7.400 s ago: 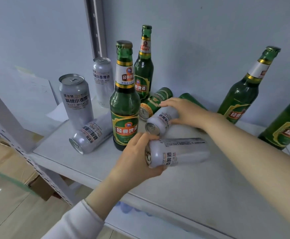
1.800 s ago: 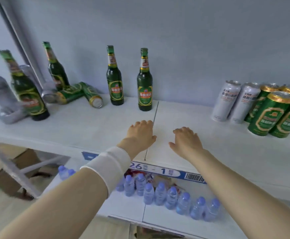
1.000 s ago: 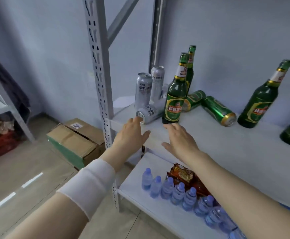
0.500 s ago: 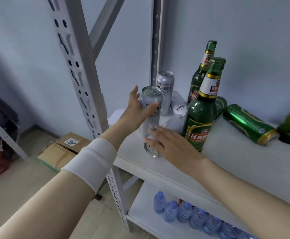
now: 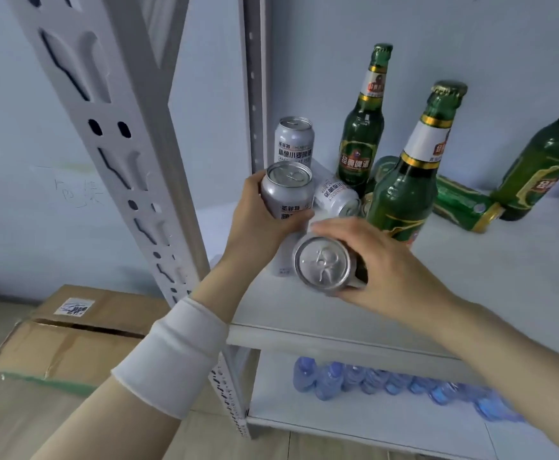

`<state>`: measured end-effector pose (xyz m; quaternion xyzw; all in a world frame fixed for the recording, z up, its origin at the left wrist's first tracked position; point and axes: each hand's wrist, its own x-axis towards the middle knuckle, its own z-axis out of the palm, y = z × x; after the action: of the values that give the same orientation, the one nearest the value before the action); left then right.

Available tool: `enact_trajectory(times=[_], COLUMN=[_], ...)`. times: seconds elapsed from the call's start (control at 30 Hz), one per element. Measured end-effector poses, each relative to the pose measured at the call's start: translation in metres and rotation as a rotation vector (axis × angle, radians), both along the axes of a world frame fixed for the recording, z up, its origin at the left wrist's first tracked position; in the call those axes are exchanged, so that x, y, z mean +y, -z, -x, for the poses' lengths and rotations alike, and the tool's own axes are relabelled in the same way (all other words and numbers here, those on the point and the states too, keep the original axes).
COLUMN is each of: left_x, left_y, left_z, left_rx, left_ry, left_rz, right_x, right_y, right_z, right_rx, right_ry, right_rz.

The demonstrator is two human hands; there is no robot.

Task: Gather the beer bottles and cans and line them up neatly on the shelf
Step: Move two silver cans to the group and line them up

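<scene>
Head view, centre frame, gathering step: the left hand [image 5: 258, 224] grips an upright silver can [image 5: 286, 194], the right hand [image 5: 381, 263] grips a tipped silver can [image 5: 323, 262] at the shelf [image 5: 470, 277]; next likely calls for standing both in line.

Stockroom or shop backroom: slotted metal shelving [image 5: 118, 134], cardboard carton [image 5: 72, 330] on floor, bottled water [image 5: 387, 383] stocked on lower shelf

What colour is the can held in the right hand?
Silver; the can in the right hand shows best in the head view.
</scene>
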<state>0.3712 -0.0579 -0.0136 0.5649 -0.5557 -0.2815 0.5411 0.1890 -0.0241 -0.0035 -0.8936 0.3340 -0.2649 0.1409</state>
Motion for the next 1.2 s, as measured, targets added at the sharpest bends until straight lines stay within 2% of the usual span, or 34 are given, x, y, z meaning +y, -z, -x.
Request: enact_trajectory(times=[0.13, 0.23, 0.47, 0.6, 0.77, 0.9, 1.03, 1.2], left_x=[0.006, 0.008, 0.008, 0.007, 0.013, 0.036, 0.076, 0.124], left_y=[-0.001, -0.001, 0.001, 0.002, 0.004, -0.008, -0.033, -0.07], left_z=[-0.004, -0.004, 0.0, 0.006, 0.008, 0.012, 0.021, 0.073], left_rx=[0.007, 0.003, 0.043, 0.0, -0.024, -0.065, -0.166, -0.184], left_ry=[0.064, 0.095, 0.122, -0.005, -0.103, -0.129, -0.117, -0.049], left_rz=[-0.015, -0.024, -0.064, -0.091, -0.063, -0.039, 0.072, 0.17], right_x=[0.005, 0.005, 0.016, 0.032, 0.042, 0.058, 0.089, 0.118], right_y=[-0.03, -0.026, 0.004, 0.051, 0.081, 0.082, 0.079, 0.076], right_z=[0.006, 0.006, -0.003, -0.021, -0.036, -0.011, 0.031, 0.108], right_rx=[-0.241, -0.316, -0.565, -0.575, -0.701, -0.745, -0.786, -0.84], right_ry=[0.201, 0.253, 0.283, 0.469, 0.694, 0.66, 0.613, 0.616], right_rz=[-0.34, -0.44, -0.529, -0.49, -0.476, -0.483, -0.524, -0.534])
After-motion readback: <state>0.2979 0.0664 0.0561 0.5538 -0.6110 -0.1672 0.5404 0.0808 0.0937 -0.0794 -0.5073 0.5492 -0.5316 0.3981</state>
